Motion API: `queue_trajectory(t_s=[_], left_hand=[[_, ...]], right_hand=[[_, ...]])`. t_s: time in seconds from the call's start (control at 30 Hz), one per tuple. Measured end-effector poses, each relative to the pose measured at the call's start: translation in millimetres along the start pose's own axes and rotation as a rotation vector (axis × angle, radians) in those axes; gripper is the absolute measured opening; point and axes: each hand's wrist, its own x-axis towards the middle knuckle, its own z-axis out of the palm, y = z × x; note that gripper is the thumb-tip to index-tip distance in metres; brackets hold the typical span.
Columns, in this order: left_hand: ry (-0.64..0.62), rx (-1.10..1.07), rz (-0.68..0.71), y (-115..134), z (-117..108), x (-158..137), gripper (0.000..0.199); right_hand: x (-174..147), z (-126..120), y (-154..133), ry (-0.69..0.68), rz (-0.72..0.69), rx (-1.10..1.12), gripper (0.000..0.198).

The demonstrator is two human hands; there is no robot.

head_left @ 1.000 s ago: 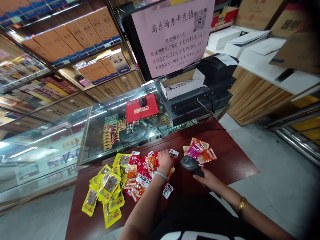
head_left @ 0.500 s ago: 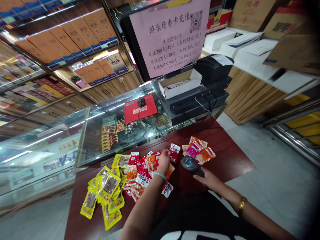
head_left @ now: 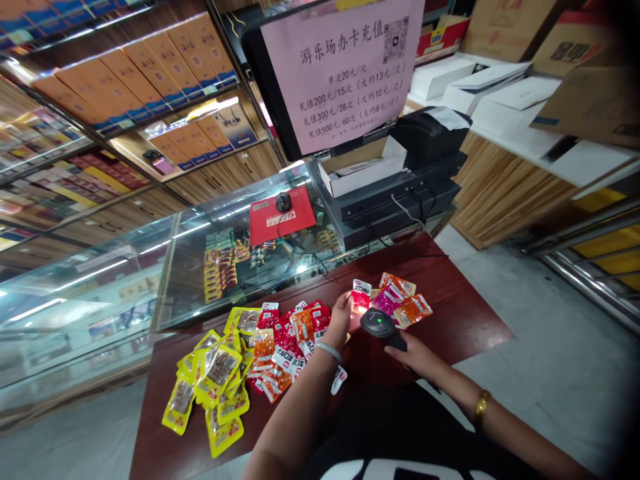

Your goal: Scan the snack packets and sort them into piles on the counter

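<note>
My left hand (head_left: 341,321) pinches the edge of a red and white snack packet (head_left: 361,297). Close by, my right hand (head_left: 411,355) grips the handle of a dark barcode scanner (head_left: 379,325), its head turned toward that packet. A green light shows on the scanner, and a reddish glow falls by the packet. Right of the scanner lie a magenta packet (head_left: 389,298) and orange packets (head_left: 414,309). Left of my hand is a heap of red and orange packets (head_left: 287,333). Farther left, yellow packets (head_left: 219,370) are piled loosely.
The packets lie on a dark red tabletop (head_left: 465,313). Behind it stands a glass display counter (head_left: 190,267) with a red mat (head_left: 280,227) and a mouse (head_left: 283,202). A monitor back with a pink sign (head_left: 345,80), a white box (head_left: 367,170) and a printer (head_left: 430,143) rise beyond.
My left hand has moved right with the red and white packet, bringing it beside the scanner head. The scanner's light has turned from blue to green, and a red glow has appeared.
</note>
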Motion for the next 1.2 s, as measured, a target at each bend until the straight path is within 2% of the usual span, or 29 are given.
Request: queue_trajectory(t_s=[0.07, 0.13, 0.2, 0.3, 0.37, 0.47, 0.6, 0.7, 0.8, 1.0, 1.1, 1.2], left_hand=[[0.043, 0.313, 0.066, 2, -18, -9, 0.039], [0.179, 0.727, 0.117, 2, -45, -22, 0.047], [0.334, 1.068, 0.120, -2, -72, -36, 0.064], [0.414, 1.338, 0.052, -13, -99, -49, 0.088], [0.432, 1.401, -0.010, -18, -108, -50, 0.095], [0.444, 1.430, -0.055, -15, -116, -47, 0.094], [0.395, 1.453, 0.025, -1, -127, -44, 0.077], [0.373, 1.446, 0.060, 5, -136, -44, 0.067], [0.378, 1.428, 0.055, 6, -146, -45, 0.061], [0.415, 1.447, 0.124, 2, -164, -55, 0.055], [0.456, 1.467, 0.053, -1, -166, -57, 0.060], [0.469, 1.467, -0.027, -2, -166, -56, 0.056]], right_hand=[[0, 0, 2, 0.015, -0.015, -0.003, 0.054], [0, 3, 3, 0.015, -0.008, -0.004, 0.053], [-1, 7, 4, -0.018, 0.051, -0.005, 0.054], [0, 12, 3, -0.076, 0.093, 0.000, 0.055], [1, 14, 2, -0.086, 0.056, 0.005, 0.051], [4, 16, 2, -0.116, 0.056, 0.004, 0.045], [8, 17, 6, -0.152, 0.109, -0.012, 0.043], [10, 17, 8, -0.148, 0.076, -0.015, 0.043], [11, 17, 8, -0.144, 0.043, -0.012, 0.048], [10, 18, 7, -0.123, 0.087, 0.004, 0.050], [9, 19, 7, -0.134, 0.095, 0.018, 0.051], [10, 21, 6, -0.164, 0.119, 0.006, 0.050]])
